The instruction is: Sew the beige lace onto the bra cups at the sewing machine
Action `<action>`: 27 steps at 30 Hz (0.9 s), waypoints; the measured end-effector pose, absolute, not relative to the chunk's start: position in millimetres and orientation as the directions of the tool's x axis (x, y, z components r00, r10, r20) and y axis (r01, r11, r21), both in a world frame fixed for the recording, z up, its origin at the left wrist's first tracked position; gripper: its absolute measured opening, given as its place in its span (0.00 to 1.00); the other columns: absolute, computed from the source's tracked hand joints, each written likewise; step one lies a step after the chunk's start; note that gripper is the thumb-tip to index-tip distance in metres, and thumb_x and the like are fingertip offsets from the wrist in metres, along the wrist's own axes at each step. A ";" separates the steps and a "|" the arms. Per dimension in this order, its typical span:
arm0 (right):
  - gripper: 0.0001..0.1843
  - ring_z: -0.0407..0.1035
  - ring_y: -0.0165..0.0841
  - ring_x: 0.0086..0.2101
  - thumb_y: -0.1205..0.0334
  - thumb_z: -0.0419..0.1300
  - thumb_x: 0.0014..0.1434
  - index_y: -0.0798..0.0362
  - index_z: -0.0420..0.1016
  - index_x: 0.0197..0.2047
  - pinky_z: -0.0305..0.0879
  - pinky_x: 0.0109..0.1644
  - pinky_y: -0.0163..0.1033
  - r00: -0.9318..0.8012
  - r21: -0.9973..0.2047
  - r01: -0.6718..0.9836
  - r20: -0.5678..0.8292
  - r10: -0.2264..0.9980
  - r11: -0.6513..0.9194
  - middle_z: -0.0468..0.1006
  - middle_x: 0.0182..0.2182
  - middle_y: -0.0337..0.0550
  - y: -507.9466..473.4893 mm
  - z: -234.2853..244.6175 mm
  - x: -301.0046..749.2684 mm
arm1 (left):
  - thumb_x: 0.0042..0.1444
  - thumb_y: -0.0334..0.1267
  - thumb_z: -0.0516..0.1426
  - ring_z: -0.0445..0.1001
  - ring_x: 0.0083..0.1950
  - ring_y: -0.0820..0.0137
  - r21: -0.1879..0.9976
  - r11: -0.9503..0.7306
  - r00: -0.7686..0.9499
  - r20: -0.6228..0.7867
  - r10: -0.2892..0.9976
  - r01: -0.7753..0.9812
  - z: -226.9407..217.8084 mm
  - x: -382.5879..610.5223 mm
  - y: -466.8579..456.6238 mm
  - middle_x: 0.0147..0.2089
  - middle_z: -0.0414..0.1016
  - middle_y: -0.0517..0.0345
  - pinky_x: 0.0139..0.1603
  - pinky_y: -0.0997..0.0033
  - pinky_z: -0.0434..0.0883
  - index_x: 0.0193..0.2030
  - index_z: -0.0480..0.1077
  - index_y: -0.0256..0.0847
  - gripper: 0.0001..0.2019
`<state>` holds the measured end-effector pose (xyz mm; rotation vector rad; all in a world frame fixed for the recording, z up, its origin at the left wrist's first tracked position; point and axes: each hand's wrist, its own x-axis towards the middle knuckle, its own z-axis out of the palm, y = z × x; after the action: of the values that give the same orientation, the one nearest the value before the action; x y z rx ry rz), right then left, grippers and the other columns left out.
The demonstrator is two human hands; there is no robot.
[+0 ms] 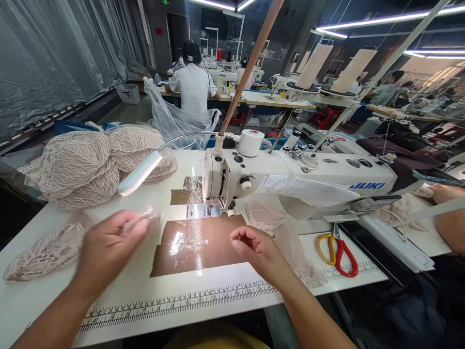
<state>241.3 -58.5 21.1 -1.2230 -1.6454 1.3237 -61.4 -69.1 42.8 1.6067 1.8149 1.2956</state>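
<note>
My left hand (109,247) hovers over the white table left of the shiny brown tape patch (198,245). It is smeared by motion and seems to pinch a small pale piece (140,220) that I cannot make out. My right hand (254,249) is over the patch's right edge with its fingers curled into a loose pinch; nothing shows in them. The needle area (218,206) of the white JUKI sewing machine (290,177) lies just beyond both hands. A thin clear plastic piece (276,220) lies right of my right hand.
A heap of beige lace pieces (90,162) fills the left of the table, with one more (43,254) near the front left. A gooseneck lamp (140,172) reaches over the table. Red-and-yellow scissors (337,252) lie at right. Another person's forearm (448,213) rests at far right. A seated person (192,82) works behind.
</note>
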 end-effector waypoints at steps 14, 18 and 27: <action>0.10 0.69 0.32 0.33 0.71 0.52 0.61 0.54 0.75 0.39 0.59 0.32 0.34 -0.589 -0.267 0.788 -0.064 0.806 0.555 0.74 0.39 0.44 -26.1 4.3 193.1 | 0.63 0.35 0.48 0.69 0.31 0.65 0.352 -0.486 0.480 0.111 0.870 0.800 2.9 19.4 -38.2 0.26 0.70 0.53 0.30 0.68 0.67 0.25 0.69 0.39 0.16; 0.13 0.70 0.36 0.39 0.70 0.51 0.64 0.54 0.74 0.47 0.63 0.35 0.35 -0.559 -0.119 0.829 -0.121 0.821 0.547 0.74 0.42 0.47 -28.8 1.9 188.4 | 0.66 0.36 0.47 0.74 0.40 0.67 0.497 -0.538 0.553 0.132 0.823 0.681 6.6 3.5 -29.1 0.43 0.77 0.52 0.39 0.69 0.73 0.39 0.75 0.40 0.15; 0.20 0.70 0.36 0.40 0.72 0.47 0.66 0.52 0.71 0.56 0.68 0.40 0.37 -0.464 -0.097 0.885 -0.118 0.878 0.455 0.74 0.47 0.50 -22.4 4.5 183.2 | 0.67 0.34 0.47 0.73 0.45 0.61 0.308 -0.704 0.610 0.352 0.710 0.640 -27.6 4.6 -8.3 0.52 0.76 0.43 0.44 0.58 0.75 0.52 0.73 0.34 0.16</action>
<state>183.2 -22.4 4.5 -1.6516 -2.7222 0.2304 4.6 -8.3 -27.6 2.6809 1.1320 0.6864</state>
